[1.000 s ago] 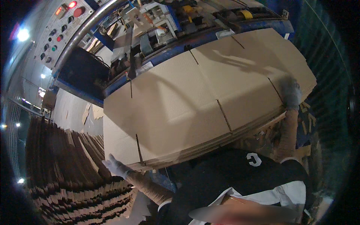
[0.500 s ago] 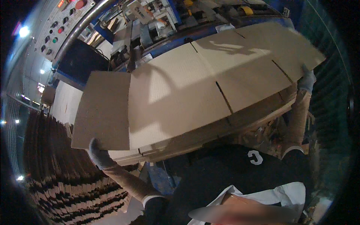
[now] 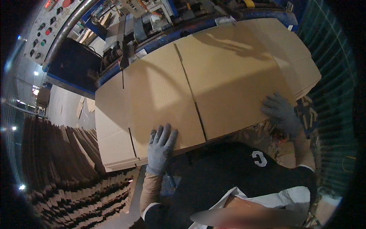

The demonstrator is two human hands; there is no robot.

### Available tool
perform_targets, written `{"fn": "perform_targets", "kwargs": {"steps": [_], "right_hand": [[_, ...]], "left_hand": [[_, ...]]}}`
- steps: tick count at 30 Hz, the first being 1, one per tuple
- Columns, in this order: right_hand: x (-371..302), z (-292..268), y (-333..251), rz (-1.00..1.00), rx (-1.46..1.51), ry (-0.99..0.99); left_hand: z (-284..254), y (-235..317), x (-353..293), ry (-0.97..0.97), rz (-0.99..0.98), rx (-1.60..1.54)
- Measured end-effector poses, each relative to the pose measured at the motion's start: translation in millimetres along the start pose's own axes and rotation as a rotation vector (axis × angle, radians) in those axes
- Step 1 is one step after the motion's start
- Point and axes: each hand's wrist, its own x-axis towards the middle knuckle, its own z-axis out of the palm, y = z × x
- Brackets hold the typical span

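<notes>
A slotted cardboard sheet [image 3: 225,84] lies flat on top of a pile of cardboard sheets [image 3: 301,65], whose ends show at its left and right. My left hand [image 3: 161,150], in a grey glove, rests on the sheet's near edge, left of the middle, with its fingers stretched forward. Farther right, my gloved right hand [image 3: 280,110] lies palm down on the sheet near its right end, fingers spread. Neither hand grips anything. Dark slots run across the sheet.
Beyond the pile stands a blue machine [image 3: 259,15] with rollers and metal parts. A control panel [image 3: 47,28] with knobs and buttons is at the upper left. Many stacked cardboard pieces [image 3: 57,152] fill the lower left. Green mesh [image 3: 335,84] rises at the right; scraps [image 3: 263,141] lie below.
Both hands have left the sheet's outer ends and moved inward onto its top. The raised left flap no longer shows, and the sheet now lies flat on the pile.
</notes>
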Motion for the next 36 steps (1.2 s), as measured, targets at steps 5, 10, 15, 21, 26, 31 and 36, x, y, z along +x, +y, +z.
{"fn": "perform_targets", "kwargs": {"steps": [5,10,15,21,26,31,36], "right_hand": [[39.6,5.3,23.0,-0.038,-0.053,-0.066],[94.8,19.6,66.7,-0.071,0.001,0.048],[163.6,15.8,96.9,-0.032,0.013,0.014],[223.1,36.6,120.1,0.036,-0.145,0.199],[226.2,45.2,120.5,0.126,-0.360,0.328],[81.5,2.8,123.3,0.526,0.402,0.480],[-56.0,27.6,160.0,1.158,-0.145,0.335]], "left_hand": [[6.6,-20.9,17.3,0.036,-0.031,0.046],[24.2,-65.9,53.0,0.164,-0.071,0.057],[36.7,-110.7,123.5,0.322,-0.073,-0.014],[60.4,-160.3,209.8,0.341,-0.192,0.220],[46.5,-138.2,206.8,0.400,-0.569,0.290],[-5.7,-133.9,29.6,0.250,-1.267,-0.321],[35.9,-127.6,-95.8,0.788,-1.666,-0.146]]}}
